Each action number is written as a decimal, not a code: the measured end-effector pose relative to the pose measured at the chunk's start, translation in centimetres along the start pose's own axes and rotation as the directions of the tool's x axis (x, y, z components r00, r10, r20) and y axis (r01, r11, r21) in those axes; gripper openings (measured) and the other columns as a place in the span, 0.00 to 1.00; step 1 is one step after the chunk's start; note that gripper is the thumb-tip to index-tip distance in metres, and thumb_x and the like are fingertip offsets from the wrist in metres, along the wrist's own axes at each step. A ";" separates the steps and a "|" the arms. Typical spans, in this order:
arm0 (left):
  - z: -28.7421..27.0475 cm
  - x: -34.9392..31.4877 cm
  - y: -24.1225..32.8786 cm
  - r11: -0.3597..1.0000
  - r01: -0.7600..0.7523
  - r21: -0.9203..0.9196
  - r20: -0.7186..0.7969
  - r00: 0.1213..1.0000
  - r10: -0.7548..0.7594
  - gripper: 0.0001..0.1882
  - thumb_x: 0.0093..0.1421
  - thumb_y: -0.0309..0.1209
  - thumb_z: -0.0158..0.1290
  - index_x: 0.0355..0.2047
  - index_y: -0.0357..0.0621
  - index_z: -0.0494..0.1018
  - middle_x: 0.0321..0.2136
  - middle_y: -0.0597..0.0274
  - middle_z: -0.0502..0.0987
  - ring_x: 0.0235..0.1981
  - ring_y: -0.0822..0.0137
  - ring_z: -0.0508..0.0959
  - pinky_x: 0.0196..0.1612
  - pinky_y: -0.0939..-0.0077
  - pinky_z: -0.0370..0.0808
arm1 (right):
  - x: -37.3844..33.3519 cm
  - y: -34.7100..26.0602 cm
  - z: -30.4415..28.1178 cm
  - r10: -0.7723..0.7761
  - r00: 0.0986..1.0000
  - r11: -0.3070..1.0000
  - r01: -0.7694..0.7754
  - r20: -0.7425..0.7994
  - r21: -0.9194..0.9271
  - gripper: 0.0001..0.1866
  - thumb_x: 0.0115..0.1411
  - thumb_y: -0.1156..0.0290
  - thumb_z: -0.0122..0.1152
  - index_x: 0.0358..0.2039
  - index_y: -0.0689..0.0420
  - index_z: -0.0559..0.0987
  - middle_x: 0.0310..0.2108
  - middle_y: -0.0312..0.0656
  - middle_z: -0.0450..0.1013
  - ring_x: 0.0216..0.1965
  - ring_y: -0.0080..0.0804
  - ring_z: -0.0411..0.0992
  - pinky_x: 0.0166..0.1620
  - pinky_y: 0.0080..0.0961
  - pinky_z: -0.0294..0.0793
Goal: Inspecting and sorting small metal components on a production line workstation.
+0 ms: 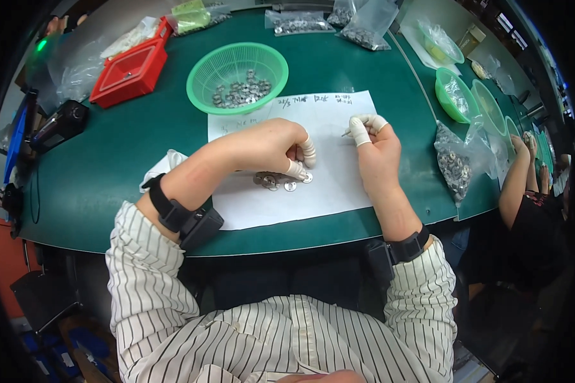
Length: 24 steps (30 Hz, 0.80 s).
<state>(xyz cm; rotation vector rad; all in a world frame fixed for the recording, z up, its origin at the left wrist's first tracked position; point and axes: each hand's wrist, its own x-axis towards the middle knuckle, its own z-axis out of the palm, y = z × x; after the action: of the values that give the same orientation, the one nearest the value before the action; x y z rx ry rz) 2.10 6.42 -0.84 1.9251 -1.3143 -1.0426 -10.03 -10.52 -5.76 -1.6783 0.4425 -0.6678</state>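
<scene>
White finger cots cover the thumb and fingertips of both hands. My left hand (286, 148) is curled above the white paper sheet (326, 198), with its thumb and finger closing at a small round metal disc (307, 177). Beside that thumb lies a small group of similar metal discs (269, 181), partly under the hand. To the right, my right hand (377, 150) is raised over the paper in a pinch. A thin metal piece (346, 134) sticks out from its fingertips; its full shape is hidden.
A green basket (201, 64) with many metal discs overlaps the paper's far edge. At the left are a red tray (131, 71) and a black device (61, 124). Bags of parts (453, 163) and green bowls (442, 96) stand right. Another person's arm (516, 172) reaches in there.
</scene>
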 end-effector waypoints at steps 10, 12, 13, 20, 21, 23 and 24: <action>0.8 0.9 -1.2 0.966 -0.239 0.096 -0.028 0.970 0.242 0.15 0.42 0.31 0.66 0.30 0.41 0.76 0.24 0.65 0.69 0.22 0.71 0.68 0.28 0.76 0.69 | -0.7 -0.4 -0.2 0.001 1.000 1.000 -0.002 0.015 0.007 0.06 0.60 0.72 0.57 0.36 0.60 0.75 0.28 0.33 0.73 0.23 0.11 0.60 0.25 0.09 0.56; 0.8 0.9 -1.1 0.978 -0.193 0.084 -0.041 0.980 0.197 0.14 0.42 0.31 0.66 0.29 0.41 0.76 0.24 0.65 0.69 0.22 0.71 0.68 0.27 0.77 0.68 | -0.7 -0.5 -0.1 0.008 1.000 1.000 -0.008 0.013 0.003 0.06 0.60 0.72 0.57 0.36 0.60 0.75 0.28 0.33 0.73 0.23 0.11 0.60 0.25 0.09 0.57; 0.8 0.9 -1.1 0.982 -0.169 0.078 -0.047 0.984 0.173 0.14 0.43 0.31 0.66 0.29 0.41 0.76 0.24 0.65 0.69 0.22 0.71 0.68 0.27 0.77 0.68 | -0.7 -0.5 0.1 0.006 1.000 1.000 -0.006 0.013 0.009 0.06 0.60 0.72 0.57 0.36 0.60 0.75 0.28 0.33 0.73 0.23 0.11 0.60 0.25 0.09 0.57; 1.1 1.0 -1.0 0.984 -0.157 0.081 -0.121 0.979 0.166 0.12 0.44 0.32 0.64 0.28 0.40 0.76 0.21 0.65 0.69 0.22 0.70 0.69 0.26 0.76 0.67 | -0.7 -0.8 0.1 -0.011 1.000 1.000 0.011 0.015 -0.001 0.06 0.60 0.72 0.57 0.36 0.60 0.75 0.28 0.33 0.73 0.23 0.12 0.61 0.26 0.10 0.58; 1.1 1.0 -1.1 0.982 -0.166 0.088 -0.134 0.975 0.177 0.13 0.45 0.32 0.65 0.28 0.41 0.76 0.21 0.67 0.68 0.20 0.73 0.66 0.25 0.79 0.66 | -0.7 -0.8 0.1 -0.011 1.000 1.000 0.011 0.018 -0.011 0.06 0.60 0.72 0.57 0.36 0.60 0.75 0.28 0.33 0.73 0.23 0.12 0.61 0.26 0.10 0.58; 1.1 1.0 -1.0 0.985 -0.156 0.069 -0.134 0.977 0.164 0.12 0.44 0.32 0.64 0.28 0.40 0.76 0.20 0.66 0.69 0.21 0.71 0.68 0.26 0.77 0.67 | -0.7 -0.9 0.1 -0.007 1.000 1.000 0.007 0.016 -0.021 0.06 0.60 0.72 0.57 0.36 0.60 0.75 0.28 0.33 0.73 0.24 0.12 0.62 0.26 0.10 0.58; 1.0 1.1 -0.9 0.987 -0.149 0.055 -0.139 0.978 0.156 0.12 0.44 0.32 0.63 0.28 0.40 0.76 0.19 0.65 0.70 0.21 0.69 0.70 0.26 0.75 0.67 | -0.7 -0.9 0.0 -0.007 1.000 0.999 0.008 0.020 -0.031 0.06 0.60 0.73 0.57 0.36 0.61 0.75 0.28 0.34 0.73 0.24 0.13 0.63 0.27 0.10 0.60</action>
<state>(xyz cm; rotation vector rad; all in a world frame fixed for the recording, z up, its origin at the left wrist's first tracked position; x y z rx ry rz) 1.90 5.73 -2.43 1.8609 -1.3894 -0.7910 -10.64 -9.85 -5.03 -1.7153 0.4346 -0.6524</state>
